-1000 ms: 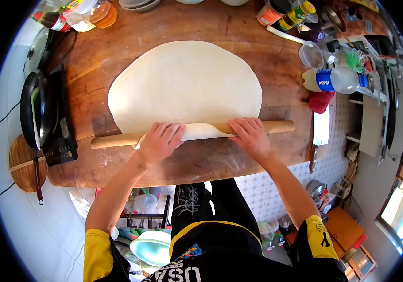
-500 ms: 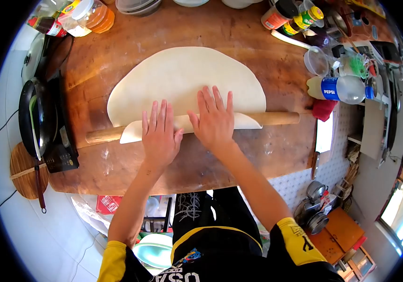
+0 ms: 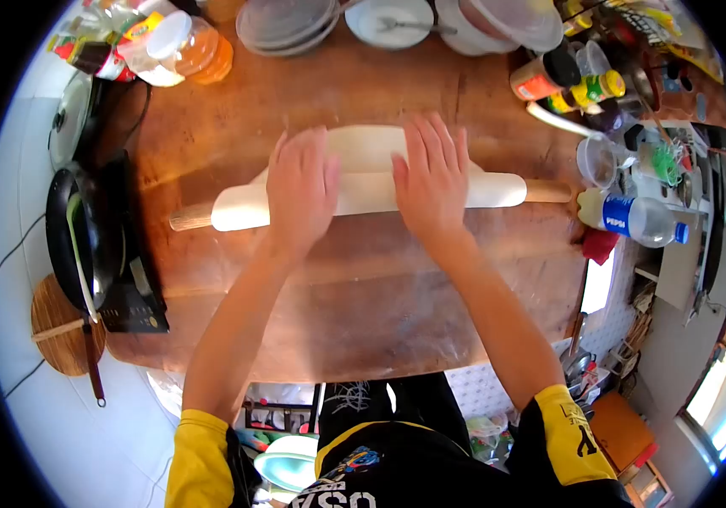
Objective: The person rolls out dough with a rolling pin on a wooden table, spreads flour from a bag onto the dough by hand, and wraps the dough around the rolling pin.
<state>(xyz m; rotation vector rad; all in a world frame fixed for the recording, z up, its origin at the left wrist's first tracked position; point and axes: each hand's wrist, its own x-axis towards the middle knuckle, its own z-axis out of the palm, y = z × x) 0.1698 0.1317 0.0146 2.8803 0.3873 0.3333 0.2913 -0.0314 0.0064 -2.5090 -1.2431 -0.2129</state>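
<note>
A long wooden rolling pin (image 3: 547, 191) lies crosswise on the table, with a pale sheet of dough (image 3: 369, 144) wound round most of its length. Only the pin's two bare ends stick out. Beyond the roll, a smaller part of the sheet still lies flat. My left hand (image 3: 302, 186) rests on the left half of the roll, palm down with fingers stretched forward. On the right half, my right hand (image 3: 433, 173) lies the same way, fingers slightly spread. Both hands press from above and hide the dough under them.
Lidded bowls (image 3: 287, 24) and a dish with a fork (image 3: 390, 21) stand along the wooden table's (image 3: 363, 296) far edge. At left are a jar of orange liquid (image 3: 189, 49) and a black pan (image 3: 75, 229). A Pepsi bottle (image 3: 634, 218) lies at right near seasoning jars (image 3: 545, 72).
Both hands have moved forward with the rolling pin. Much more dough is now wound round it, and the flat part has shrunk. The view has shifted, showing more of the far edge.
</note>
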